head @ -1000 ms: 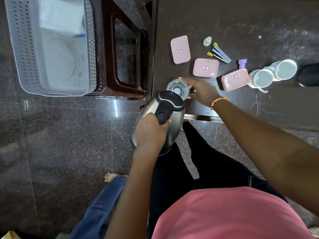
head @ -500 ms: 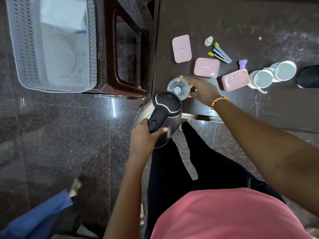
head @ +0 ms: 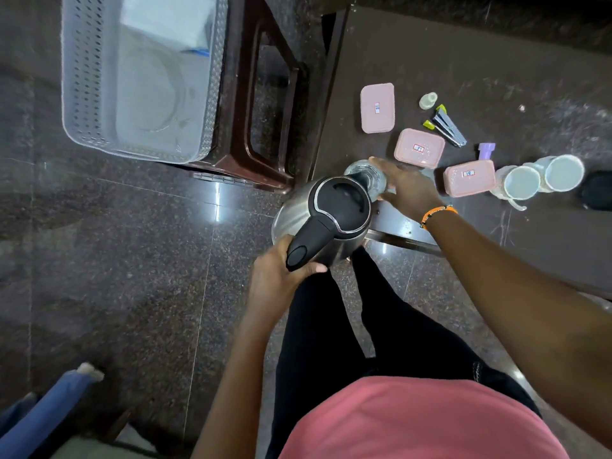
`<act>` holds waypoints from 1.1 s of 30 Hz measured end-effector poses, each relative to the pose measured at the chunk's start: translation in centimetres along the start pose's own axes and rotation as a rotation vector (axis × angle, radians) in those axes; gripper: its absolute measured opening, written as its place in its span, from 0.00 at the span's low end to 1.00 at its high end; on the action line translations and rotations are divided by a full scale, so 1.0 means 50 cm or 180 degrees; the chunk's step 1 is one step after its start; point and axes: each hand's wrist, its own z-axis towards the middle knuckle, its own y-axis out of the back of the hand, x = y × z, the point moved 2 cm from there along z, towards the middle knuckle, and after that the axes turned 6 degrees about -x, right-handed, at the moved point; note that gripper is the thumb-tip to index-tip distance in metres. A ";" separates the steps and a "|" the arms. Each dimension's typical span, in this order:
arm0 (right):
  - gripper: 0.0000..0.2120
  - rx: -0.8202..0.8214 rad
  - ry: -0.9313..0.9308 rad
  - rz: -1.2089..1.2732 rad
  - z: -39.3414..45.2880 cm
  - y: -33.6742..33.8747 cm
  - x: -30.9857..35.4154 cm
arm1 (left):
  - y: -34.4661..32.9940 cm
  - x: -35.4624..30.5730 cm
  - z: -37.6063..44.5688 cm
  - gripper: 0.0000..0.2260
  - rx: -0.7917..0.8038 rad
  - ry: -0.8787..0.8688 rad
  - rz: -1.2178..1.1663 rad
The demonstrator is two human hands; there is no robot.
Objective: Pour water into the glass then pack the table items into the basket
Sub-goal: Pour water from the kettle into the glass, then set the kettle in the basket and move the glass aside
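Note:
My left hand (head: 278, 279) grips the black handle of a steel kettle (head: 328, 220), which is tilted with its spout over a clear glass (head: 374, 180). The glass stands near the dark table's (head: 463, 61) front left corner, and my right hand (head: 407, 190) holds its side. The kettle's lid hides part of the glass rim. On the table lie three pink lidded boxes (head: 377, 107) (head: 419, 148) (head: 468, 178), two white mugs (head: 521, 183) (head: 563, 172), a stapler (head: 448, 127), a small clear bottle (head: 428, 101) and a purple cap (head: 485, 150). A white perforated basket (head: 89, 77) sits at the upper left.
The basket rests on a brown plastic stool (head: 255, 111) left of the table, with a white item (head: 169, 21) inside. A black object (head: 597, 192) lies at the table's right edge. Dark polished floor spreads below. Another person's blue trouser leg and foot (head: 49, 402) show at the lower left.
The kettle has risen and tipped forward, so its spout now covers part of the glass. The blue-trousered leg has shifted left. My right hand stays on the glass.

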 end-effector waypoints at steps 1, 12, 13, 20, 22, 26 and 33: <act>0.33 -0.0064 -0.0008 -0.0127 0.000 0.004 0.007 | 0.005 -0.001 -0.003 0.17 -0.0038 -0.0021 -0.0092; 0.13 -0.0719 0.0614 0.0427 0.020 0.045 0.216 | 0.109 0.008 -0.037 0.16 -0.0820 0.0192 -0.1590; 0.12 -0.0729 0.0613 0.0465 0.030 0.048 0.239 | 0.127 0.010 -0.036 0.15 -0.0906 0.0167 -0.1731; 0.10 -0.0808 0.0689 0.0621 0.097 0.060 0.390 | 0.270 0.031 0.002 0.13 -0.1575 -0.0010 -0.2301; 0.10 -0.0855 0.0618 0.0696 0.116 0.057 0.435 | 0.312 0.040 0.025 0.13 -0.1774 -0.0105 -0.2329; 0.15 -0.0857 0.0192 0.1054 0.162 0.044 0.521 | 0.391 0.062 0.085 0.15 -0.1962 -0.0201 -0.2326; 0.21 -0.0749 -0.0517 0.1176 0.240 0.006 0.625 | 0.466 0.118 0.214 0.30 -0.1994 0.0087 -0.2506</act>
